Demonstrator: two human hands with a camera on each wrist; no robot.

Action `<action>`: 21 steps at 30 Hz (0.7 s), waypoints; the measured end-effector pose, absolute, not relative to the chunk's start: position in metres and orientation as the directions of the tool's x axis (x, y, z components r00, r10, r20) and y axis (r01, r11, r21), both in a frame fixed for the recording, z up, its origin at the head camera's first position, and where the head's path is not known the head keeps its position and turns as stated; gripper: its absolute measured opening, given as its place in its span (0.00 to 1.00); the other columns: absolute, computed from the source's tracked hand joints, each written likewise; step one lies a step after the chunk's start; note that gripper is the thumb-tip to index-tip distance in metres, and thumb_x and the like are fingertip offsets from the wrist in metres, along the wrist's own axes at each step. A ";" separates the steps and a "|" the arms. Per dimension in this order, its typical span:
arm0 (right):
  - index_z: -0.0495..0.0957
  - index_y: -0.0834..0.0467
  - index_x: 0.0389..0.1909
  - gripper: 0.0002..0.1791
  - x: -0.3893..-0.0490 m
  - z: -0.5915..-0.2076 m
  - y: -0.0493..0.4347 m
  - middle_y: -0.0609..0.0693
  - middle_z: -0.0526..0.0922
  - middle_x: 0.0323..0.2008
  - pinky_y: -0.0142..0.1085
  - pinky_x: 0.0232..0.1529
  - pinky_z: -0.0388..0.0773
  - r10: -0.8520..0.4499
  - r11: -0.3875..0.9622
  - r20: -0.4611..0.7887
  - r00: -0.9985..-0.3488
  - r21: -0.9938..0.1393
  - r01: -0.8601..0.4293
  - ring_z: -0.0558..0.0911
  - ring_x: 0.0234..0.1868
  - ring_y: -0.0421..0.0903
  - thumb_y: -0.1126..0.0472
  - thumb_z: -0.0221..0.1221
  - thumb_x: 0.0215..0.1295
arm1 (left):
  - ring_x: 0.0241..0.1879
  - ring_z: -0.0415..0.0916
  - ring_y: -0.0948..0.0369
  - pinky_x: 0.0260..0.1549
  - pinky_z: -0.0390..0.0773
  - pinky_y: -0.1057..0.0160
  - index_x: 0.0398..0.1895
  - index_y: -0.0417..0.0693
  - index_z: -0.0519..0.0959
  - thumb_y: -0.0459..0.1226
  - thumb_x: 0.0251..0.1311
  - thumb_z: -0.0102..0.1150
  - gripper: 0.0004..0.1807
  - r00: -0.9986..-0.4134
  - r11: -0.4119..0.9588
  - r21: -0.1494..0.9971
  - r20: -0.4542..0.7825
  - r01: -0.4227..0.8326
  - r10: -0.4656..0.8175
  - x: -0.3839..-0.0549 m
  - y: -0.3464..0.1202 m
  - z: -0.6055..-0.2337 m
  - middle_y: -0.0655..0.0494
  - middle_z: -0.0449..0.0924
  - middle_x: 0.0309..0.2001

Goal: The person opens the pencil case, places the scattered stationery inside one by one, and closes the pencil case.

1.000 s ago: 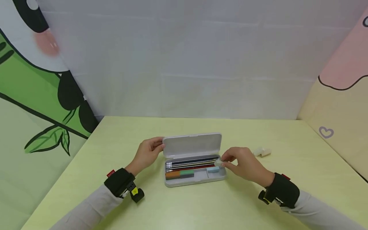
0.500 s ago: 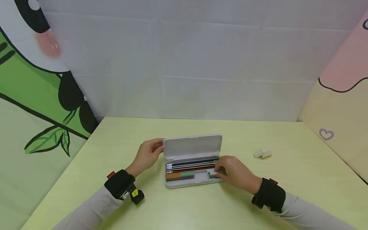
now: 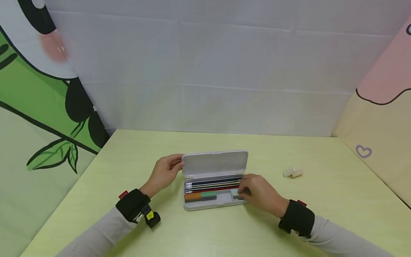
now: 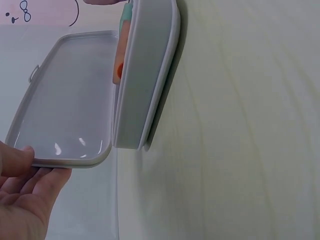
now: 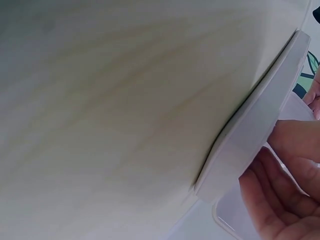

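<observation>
A light grey pencil case [image 3: 216, 206] lies with its lid [image 3: 215, 165] raised. My left hand [image 3: 165, 174] pinches the lid's left corner between thumb and fingers, as the left wrist view also shows. Several pencils [image 3: 208, 184] lie along the back of the case, with an orange-and-green block [image 3: 200, 196] in front of them. My right hand [image 3: 261, 192] reaches into the small right compartment, thumb and fingers pinching a small pale block, mostly hidden by the fingertips. A light blue block [image 3: 234, 191] lies beside it. In the right wrist view the fingers bend over the case's wall [image 5: 250, 132].
Two small whitish blocks [image 3: 293, 172] lie close together on the pale yellow table [image 3: 192, 235], right of the case. A light grey sheet [image 3: 205, 71] hangs behind the table. Printed cloths stand at both sides.
My right hand has moved left and down from over the case's right end into the small compartment, bringing the pale block with it. My left hand stays on the lid.
</observation>
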State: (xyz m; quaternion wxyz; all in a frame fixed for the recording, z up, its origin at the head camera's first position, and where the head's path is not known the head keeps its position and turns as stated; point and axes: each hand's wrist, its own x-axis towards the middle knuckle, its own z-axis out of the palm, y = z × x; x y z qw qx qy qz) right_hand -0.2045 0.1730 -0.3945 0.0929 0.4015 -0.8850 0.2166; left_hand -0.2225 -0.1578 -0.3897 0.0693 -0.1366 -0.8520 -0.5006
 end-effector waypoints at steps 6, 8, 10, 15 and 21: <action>0.88 0.59 0.28 0.09 -0.204 -0.395 0.172 0.45 0.84 0.29 0.31 0.35 0.84 -0.671 0.581 0.333 -0.663 -0.319 -0.748 0.82 0.33 0.41 0.75 0.75 0.55 | 0.55 0.85 0.40 0.55 0.87 0.50 0.62 0.23 0.77 0.24 0.74 0.56 0.17 -0.953 0.460 0.835 0.254 0.302 0.166 -0.223 -0.158 -0.390 0.30 0.85 0.55; 0.88 0.59 0.29 0.09 -0.204 -0.395 0.172 0.46 0.85 0.30 0.32 0.35 0.85 -0.670 0.581 0.334 -0.663 -0.320 -0.748 0.82 0.34 0.41 0.75 0.75 0.55 | 0.55 0.85 0.40 0.55 0.87 0.50 0.62 0.23 0.77 0.24 0.74 0.56 0.17 -0.953 0.459 0.835 0.254 0.303 0.167 -0.223 -0.158 -0.390 0.30 0.85 0.55; 0.87 0.60 0.30 0.09 -0.204 -0.395 0.172 0.46 0.85 0.30 0.34 0.37 0.85 -0.667 0.584 0.334 -0.666 -0.320 -0.746 0.82 0.35 0.41 0.75 0.75 0.55 | 0.55 0.85 0.40 0.55 0.87 0.50 0.62 0.23 0.77 0.24 0.74 0.56 0.17 -0.953 0.459 0.836 0.252 0.301 0.167 -0.223 -0.158 -0.390 0.30 0.85 0.55; 0.88 0.60 0.36 0.09 -0.203 -0.389 0.179 0.48 0.87 0.35 0.36 0.39 0.86 -0.646 0.598 0.309 -0.698 -0.364 -0.714 0.84 0.37 0.43 0.73 0.75 0.57 | 0.54 0.86 0.40 0.53 0.88 0.51 0.63 0.23 0.77 0.24 0.75 0.56 0.17 -0.953 0.461 0.834 0.253 0.303 0.168 -0.221 -0.158 -0.388 0.30 0.85 0.55; 0.88 0.63 0.40 0.11 -0.212 -0.371 0.207 0.53 0.89 0.37 0.41 0.40 0.87 -0.579 0.656 0.343 -0.740 -0.344 -0.672 0.86 0.37 0.50 0.72 0.76 0.56 | 0.53 0.86 0.39 0.51 0.89 0.50 0.62 0.22 0.77 0.23 0.75 0.55 0.17 -0.947 0.452 0.832 0.270 0.321 0.176 -0.220 -0.158 -0.386 0.29 0.85 0.53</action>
